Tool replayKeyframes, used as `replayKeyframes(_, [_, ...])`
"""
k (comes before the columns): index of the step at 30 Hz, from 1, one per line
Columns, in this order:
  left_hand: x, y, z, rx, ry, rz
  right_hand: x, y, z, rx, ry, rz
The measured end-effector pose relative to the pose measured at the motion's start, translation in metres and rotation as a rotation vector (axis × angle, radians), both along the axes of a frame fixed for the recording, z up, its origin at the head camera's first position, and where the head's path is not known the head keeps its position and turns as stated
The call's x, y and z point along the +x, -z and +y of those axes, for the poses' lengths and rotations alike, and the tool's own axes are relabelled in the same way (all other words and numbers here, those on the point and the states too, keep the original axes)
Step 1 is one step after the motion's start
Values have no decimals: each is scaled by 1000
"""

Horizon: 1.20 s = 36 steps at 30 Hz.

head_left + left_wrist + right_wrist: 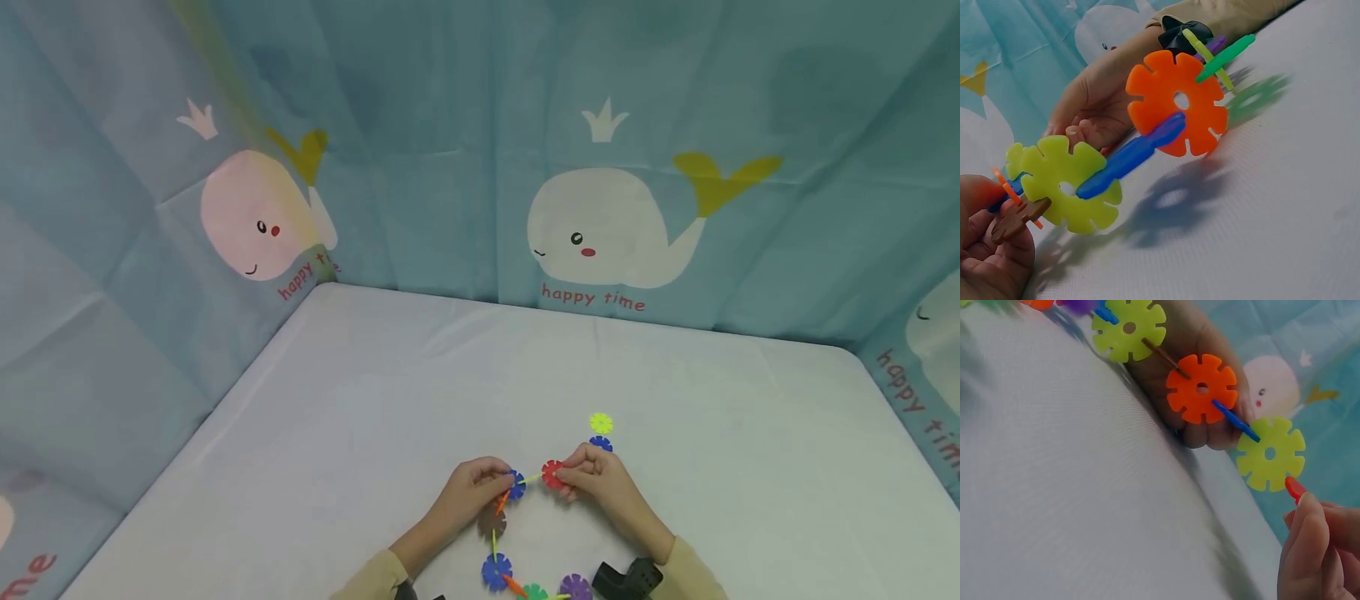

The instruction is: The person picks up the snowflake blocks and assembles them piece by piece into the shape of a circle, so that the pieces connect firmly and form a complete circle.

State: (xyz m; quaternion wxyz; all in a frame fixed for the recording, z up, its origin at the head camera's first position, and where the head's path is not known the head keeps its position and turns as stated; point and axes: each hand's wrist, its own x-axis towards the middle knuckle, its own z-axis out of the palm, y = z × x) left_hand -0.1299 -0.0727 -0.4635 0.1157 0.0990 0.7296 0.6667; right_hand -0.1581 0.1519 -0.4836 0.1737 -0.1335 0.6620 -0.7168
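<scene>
A chain of interlocked notched plastic discs curves between both hands. My left hand (471,492) pinches the chain at a blue disc (517,485), near its upper end. With thumb and fingers, my right hand (603,490) grips the red end disc (553,474). A yellow-green disc (1270,454) joins the red and blue discs, slotted into both. In the right wrist view, an orange disc (1201,389) follows the blue one. Further along, the chain carries a brown disc (492,523), another blue disc (497,572), a green disc (535,592) and a purple disc (576,587).
Just beyond my right hand, a yellow disc (601,423) and a partly hidden blue disc (601,443) lie on the white table (375,392). A blue whale-print curtain (435,208) surrounds the table's back and sides. A black strap device (628,578) sits at my right wrist.
</scene>
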Motion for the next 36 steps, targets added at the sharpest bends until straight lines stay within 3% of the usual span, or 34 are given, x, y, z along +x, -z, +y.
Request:
replayKeyframes(11, [1,-3,1,19,81,35,3,-1,1,-20,-42,-20])
replayKeyframes(16, [0,-3,3,6,103,53,6,1,2,-38,-58,84])
replayKeyframes(23, [-3,-5,9,-9,83,69,6,-1,3,-55,-92,200])
replayKeyframes(31, [-13,-11,13,-133,72,88,4,-10,-6,93,-2,166])
replayKeyframes(33, [-16,-10,11,-125,76,72,1,-16,-2,193,37,210])
replayKeyframes(36, [-17,-6,8,-76,44,48,-3,-31,14,444,147,312])
